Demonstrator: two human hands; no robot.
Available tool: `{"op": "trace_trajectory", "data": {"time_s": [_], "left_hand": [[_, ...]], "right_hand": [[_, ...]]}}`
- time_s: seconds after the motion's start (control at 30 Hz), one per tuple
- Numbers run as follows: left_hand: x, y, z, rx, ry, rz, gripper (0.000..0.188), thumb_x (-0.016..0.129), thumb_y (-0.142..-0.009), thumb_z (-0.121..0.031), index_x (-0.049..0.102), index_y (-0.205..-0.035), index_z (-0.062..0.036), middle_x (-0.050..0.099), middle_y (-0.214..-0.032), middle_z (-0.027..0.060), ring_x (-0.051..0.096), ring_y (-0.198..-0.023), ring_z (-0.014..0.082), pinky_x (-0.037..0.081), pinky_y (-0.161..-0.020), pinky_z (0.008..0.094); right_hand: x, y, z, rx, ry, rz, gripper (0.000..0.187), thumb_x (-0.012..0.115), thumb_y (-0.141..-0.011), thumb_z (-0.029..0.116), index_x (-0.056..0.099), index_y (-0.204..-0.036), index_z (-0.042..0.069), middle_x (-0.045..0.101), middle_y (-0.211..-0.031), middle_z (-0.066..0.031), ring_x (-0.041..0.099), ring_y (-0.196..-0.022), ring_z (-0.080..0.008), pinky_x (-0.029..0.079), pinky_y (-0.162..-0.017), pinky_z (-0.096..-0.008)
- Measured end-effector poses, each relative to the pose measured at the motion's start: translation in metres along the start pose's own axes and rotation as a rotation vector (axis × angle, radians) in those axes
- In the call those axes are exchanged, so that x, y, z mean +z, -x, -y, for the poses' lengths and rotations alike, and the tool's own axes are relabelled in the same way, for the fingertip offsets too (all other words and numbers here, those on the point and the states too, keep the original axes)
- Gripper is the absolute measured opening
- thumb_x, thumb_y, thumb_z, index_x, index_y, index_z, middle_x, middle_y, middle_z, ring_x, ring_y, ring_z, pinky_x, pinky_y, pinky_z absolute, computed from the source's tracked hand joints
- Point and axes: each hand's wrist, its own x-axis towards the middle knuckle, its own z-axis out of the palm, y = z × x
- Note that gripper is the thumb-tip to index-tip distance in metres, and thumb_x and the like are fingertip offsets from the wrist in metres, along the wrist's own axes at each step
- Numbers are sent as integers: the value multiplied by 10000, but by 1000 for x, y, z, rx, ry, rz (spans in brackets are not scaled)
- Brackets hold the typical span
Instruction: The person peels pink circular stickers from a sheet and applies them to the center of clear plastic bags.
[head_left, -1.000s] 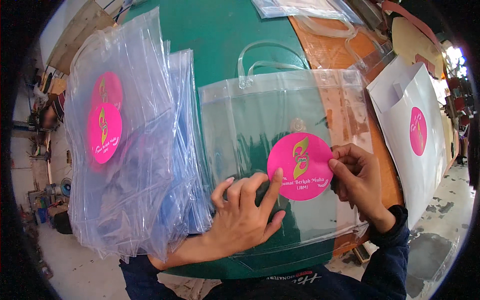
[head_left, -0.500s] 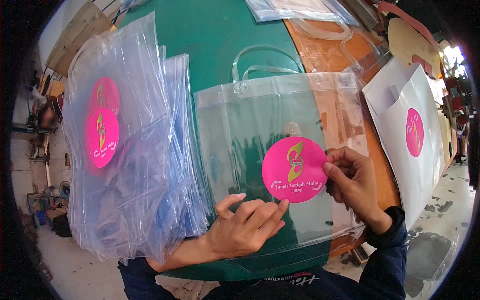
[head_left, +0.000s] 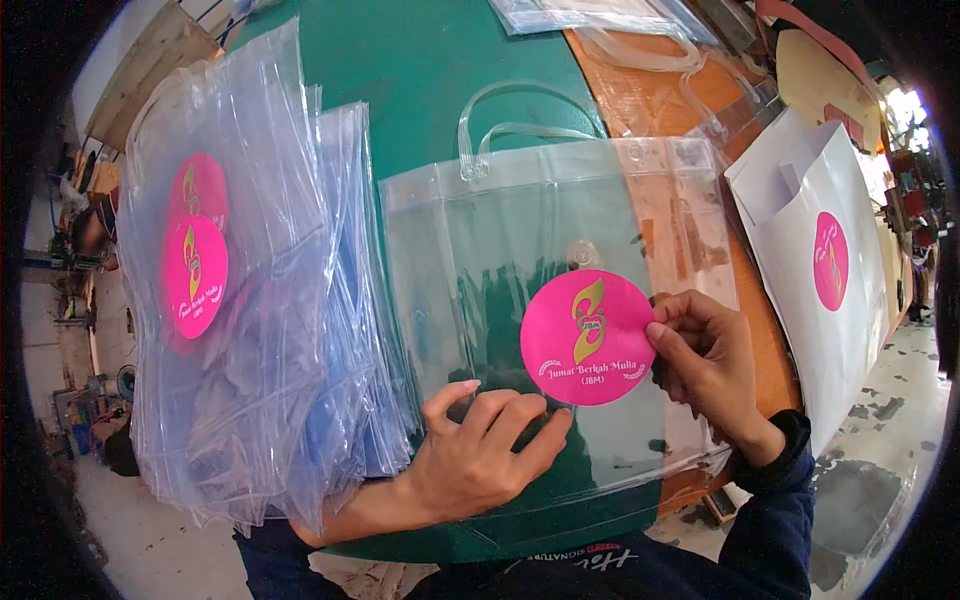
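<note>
A clear plastic bag (head_left: 455, 320) with see-through loop handles lies flat in front of me. Over its middle is a round pink sticker (head_left: 590, 375) with a green and yellow emblem and white lettering. My right hand (head_left: 705, 360) pinches the sticker's right edge between thumb and forefinger. Just left of the sticker's lower edge, my left hand (head_left: 485, 450) is over the bag, fingers bent and apart, holding nothing. Whether the sticker lies fully against the plastic I cannot tell.
At left a thick pile of clear bags (head_left: 270, 400) bears pink stickers. A white paper bag (head_left: 800, 210) with a similar sticker stands at right. More clear plastic (head_left: 600, 15) lies at the far edge of the green tabletop (head_left: 420, 60), beside an orange-brown wood surface (head_left: 625, 90).
My left hand's fingers have bent and spread further, and the hand has shifted slightly left. The right hand keeps its pinch on the sticker. The whole view has shifted slightly.
</note>
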Motion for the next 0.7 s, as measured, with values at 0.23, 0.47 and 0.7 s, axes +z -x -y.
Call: {"op": "trace_trajectory", "data": {"time_s": [0.23,0.47,0.7], "left_hand": [[-7,-7,-3,-98,-73,55,354,634,-695,-309,585,-1012,-159,470,-927,2,456,-879,144,268,-821,405],[-9,-15,0,-253,-81,174,702,603,-692,-368,403,-1245,16,384,-931,102,373,-847,253,275,-760,426],[-15,-14,-13,-248,-176,266,742,544,-733,-435,355,-1275,35,370,-911,101,344,-854,276,270,-754,435]], "right_hand": [[-2,-1,-4,-36,-38,10,95,558,-826,66,545,-866,-19,551,-647,-12,447,-454,-22,332,-365,-168],[-1,-1,-2,-25,15,2,103,557,-828,73,544,-869,-21,551,-643,-16,446,-451,-24,332,-363,-169],[-2,-1,-3,-21,8,11,115,560,-828,84,547,-869,-22,553,-647,-18,450,-454,-24,333,-362,-171]]}}
